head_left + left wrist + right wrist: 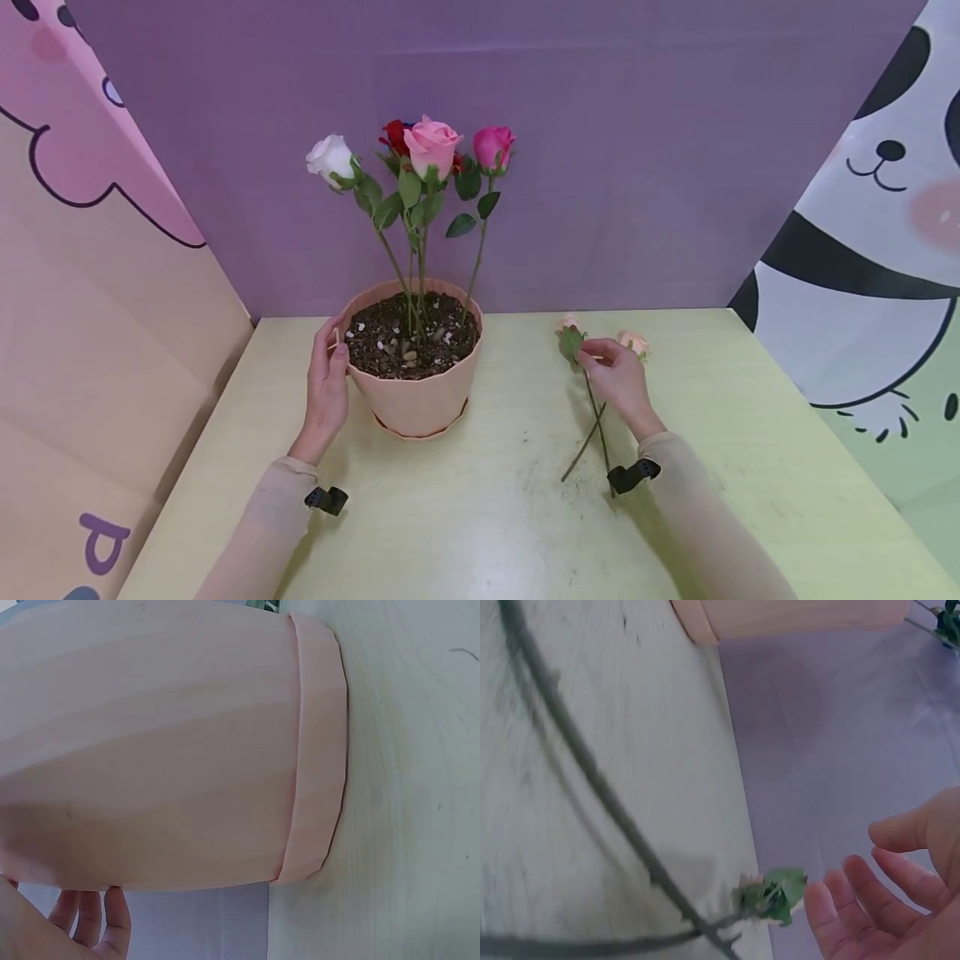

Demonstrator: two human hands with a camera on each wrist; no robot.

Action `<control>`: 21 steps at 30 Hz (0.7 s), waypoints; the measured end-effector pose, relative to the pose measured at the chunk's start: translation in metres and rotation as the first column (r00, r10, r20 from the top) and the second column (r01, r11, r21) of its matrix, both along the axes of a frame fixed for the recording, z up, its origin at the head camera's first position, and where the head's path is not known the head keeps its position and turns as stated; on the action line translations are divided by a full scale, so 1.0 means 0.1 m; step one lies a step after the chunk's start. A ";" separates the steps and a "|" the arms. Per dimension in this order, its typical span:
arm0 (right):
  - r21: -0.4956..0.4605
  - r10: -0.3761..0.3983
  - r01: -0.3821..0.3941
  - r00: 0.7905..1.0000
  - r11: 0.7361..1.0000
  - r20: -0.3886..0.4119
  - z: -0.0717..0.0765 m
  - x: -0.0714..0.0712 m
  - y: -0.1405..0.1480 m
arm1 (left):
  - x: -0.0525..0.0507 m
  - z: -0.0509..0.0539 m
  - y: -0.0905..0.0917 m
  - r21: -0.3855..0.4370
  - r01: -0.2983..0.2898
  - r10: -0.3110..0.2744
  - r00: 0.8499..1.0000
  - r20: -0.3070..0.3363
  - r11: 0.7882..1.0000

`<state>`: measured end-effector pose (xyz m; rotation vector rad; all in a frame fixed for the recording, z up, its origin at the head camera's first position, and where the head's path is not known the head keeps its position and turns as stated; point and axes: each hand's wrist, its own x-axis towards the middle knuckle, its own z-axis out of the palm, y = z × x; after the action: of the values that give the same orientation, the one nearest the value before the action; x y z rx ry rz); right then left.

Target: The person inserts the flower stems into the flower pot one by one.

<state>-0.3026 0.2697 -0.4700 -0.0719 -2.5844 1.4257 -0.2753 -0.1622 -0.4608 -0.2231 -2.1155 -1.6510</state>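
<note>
Left hand [327, 396], fingers relaxed, rested against round, peach-coloured pot [422, 408] of dark soil [450, 346]. White, red and pink long-stemmed roses [432, 148] already stood inside; two pale-peach roses [634, 342] lay right of pot, apparently left to plant, right hand [621, 382] near them, fingers loosely parted.

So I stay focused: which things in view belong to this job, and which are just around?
Likely job: peach faceted pot of dark soil, left hand touching; white, red and pink roses in it; two peach roses, stems crossed, by right hand.

Just around: purple backdrop; black-and-white panda print; black wrist cameras.
</note>
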 end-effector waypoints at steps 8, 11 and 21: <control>0.037 -0.005 0.001 0.996 0.999 0.085 -0.06 -0.01 0.10 | -0.01 -0.02 -0.01 0.006 0.002 -0.002 1.000 0.004 1.000; 0.044 0.002 -0.007 0.995 0.999 0.100 -0.10 -0.02 0.13 | -0.01 -0.02 0.00 0.004 0.004 -0.004 1.000 0.006 1.000; 0.047 0.022 -0.027 0.994 0.999 0.109 -0.20 -0.04 0.18 | 0.00 -0.02 0.00 0.007 0.005 -0.005 1.000 0.002 1.000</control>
<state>-0.3064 0.2879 -0.4899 -0.1140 -2.7149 1.4043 -0.2753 -0.1619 -0.4629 -0.2250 -2.1123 -1.6617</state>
